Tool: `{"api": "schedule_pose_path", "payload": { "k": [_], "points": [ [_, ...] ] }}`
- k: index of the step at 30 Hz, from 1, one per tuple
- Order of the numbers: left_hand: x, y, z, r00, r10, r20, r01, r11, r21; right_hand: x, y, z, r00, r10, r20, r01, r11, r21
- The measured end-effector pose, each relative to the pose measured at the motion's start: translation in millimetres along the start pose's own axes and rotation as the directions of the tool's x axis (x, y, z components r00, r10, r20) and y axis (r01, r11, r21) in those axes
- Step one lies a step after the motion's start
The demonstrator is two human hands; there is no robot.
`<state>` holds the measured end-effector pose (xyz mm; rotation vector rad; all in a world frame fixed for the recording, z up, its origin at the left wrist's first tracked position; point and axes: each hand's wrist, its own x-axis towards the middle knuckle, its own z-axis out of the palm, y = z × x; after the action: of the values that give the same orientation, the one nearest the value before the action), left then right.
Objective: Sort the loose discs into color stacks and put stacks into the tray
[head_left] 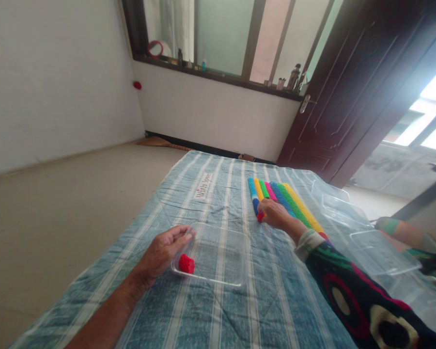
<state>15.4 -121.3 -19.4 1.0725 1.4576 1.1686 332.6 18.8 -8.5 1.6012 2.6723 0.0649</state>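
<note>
My left hand (165, 252) curls round the near left rim of a clear plastic tray (225, 278) lying on a blue striped cloth (218, 194). Inside the tray, by my fingers, sits one red foam piece (186, 263). My right hand (274, 213), in a patterned sleeve, reaches out to several rows of coloured foam pieces (287, 198) laid side by side in blue, yellow, green and pink. Its fingers pinch a red piece (260, 217) at the near end of the blue row.
More clear plastic trays (370, 242) lie on the cloth to the right. A dark wooden door (356, 87) stands beyond them. A window ledge (218, 75) with small bottles runs along the back wall. Bare floor (58, 203) spreads to the left.
</note>
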Motion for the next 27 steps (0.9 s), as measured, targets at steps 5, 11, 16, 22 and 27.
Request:
{"api": "schedule_pose_path", "payload": {
  "k": [5, 11, 16, 22, 27],
  "points": [
    [-1.5, 3.6, 1.9, 1.000, -0.003, -0.011, 0.003, 1.000, 0.006, -3.4, -4.9, -4.6, 1.000, -0.007, 0.000, 0.007, 1.000, -0.009],
    [-1.0, 2.7, 1.0, 1.000, -0.002, -0.005, 0.002, 1.000, 0.004, -6.9, -9.3, -7.5, 1.000, -0.011, 0.015, 0.011, 1.000, -0.003],
    [2.0, -5.0, 0.3, 0.999, 0.027, 0.032, -0.028, 0.999, 0.017, -10.4, -11.5, -10.8, 1.000, -0.016, 0.004, 0.016, 1.000, 0.017],
    [-1.3, -5.8, 3.1, 0.998, 0.050, 0.040, -0.052, 0.997, 0.049, -26.9, -40.0, -40.9, 0.987, -0.150, -0.055, 0.155, 0.981, 0.113],
    [-5.5, -1.1, 6.2, 0.997, 0.063, 0.048, -0.066, 0.996, 0.059, -43.0, -101.8, -57.2, 0.799, -0.559, -0.223, 0.601, 0.739, 0.303]
  ]
}}
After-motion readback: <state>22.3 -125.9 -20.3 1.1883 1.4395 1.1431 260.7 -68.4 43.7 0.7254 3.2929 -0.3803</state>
